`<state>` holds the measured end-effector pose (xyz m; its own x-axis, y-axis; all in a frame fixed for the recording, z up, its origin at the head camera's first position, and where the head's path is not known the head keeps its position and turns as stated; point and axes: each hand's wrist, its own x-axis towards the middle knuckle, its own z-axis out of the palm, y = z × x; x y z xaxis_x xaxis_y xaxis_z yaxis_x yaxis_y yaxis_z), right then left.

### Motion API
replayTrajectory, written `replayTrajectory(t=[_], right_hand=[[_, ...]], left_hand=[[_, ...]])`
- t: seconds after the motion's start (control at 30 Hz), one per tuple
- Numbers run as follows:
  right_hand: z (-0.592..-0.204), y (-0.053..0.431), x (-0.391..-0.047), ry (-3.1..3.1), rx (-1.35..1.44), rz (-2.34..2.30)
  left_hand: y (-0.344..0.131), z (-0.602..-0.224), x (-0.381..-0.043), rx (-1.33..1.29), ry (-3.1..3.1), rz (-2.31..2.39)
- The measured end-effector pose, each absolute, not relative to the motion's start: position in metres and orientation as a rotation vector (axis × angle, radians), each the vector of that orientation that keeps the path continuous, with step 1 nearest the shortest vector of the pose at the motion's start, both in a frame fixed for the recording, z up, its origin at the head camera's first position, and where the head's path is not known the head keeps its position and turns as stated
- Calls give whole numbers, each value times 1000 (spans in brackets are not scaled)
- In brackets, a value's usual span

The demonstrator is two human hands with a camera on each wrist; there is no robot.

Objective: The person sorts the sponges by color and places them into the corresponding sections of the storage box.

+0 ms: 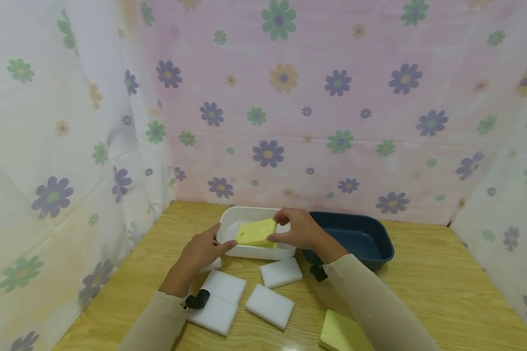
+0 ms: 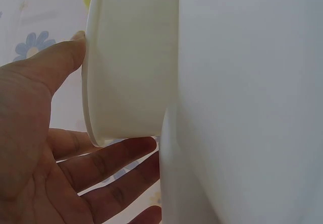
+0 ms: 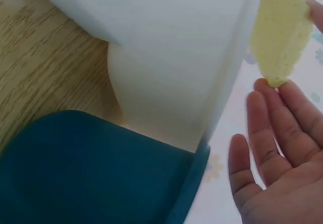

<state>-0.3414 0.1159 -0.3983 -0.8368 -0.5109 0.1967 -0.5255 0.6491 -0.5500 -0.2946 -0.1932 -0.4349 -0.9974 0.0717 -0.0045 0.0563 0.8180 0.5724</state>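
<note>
A yellow sponge (image 1: 256, 232) is held tilted over the white plastic tub (image 1: 259, 252). My right hand (image 1: 299, 229) pinches its right end between thumb and fingertips. The right wrist view shows the sponge (image 3: 282, 30) edge-on above the tub's rim, with the fingertips of the right hand (image 3: 287, 148) at its lower corner. At the tub's left front corner, my left hand (image 1: 204, 249) holds the rim. In the left wrist view the thumb of the left hand (image 2: 30, 113) is on the tub's rim (image 2: 91, 82), and the other fingers reach around its end.
A dark blue tub (image 1: 355, 239) stands right beside the white one. Several white sponges (image 1: 270, 306) lie on the wooden table (image 1: 435, 282) in front. Another yellow sponge (image 1: 340, 331) lies near the front edge, partly behind the right sleeve. A flowered cloth (image 1: 307, 97) hangs behind.
</note>
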Motion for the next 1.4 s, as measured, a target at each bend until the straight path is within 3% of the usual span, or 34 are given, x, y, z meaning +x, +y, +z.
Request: replayTrajectory(t=[0.8,1.4], right_hand=[[-401,120,-338,-2911,905,918],[-380,152,-296,-2723,954,940]], left_hand=[[-194,-435,-296,103,2976,928],[-195,-435,-296,115,2978,930]])
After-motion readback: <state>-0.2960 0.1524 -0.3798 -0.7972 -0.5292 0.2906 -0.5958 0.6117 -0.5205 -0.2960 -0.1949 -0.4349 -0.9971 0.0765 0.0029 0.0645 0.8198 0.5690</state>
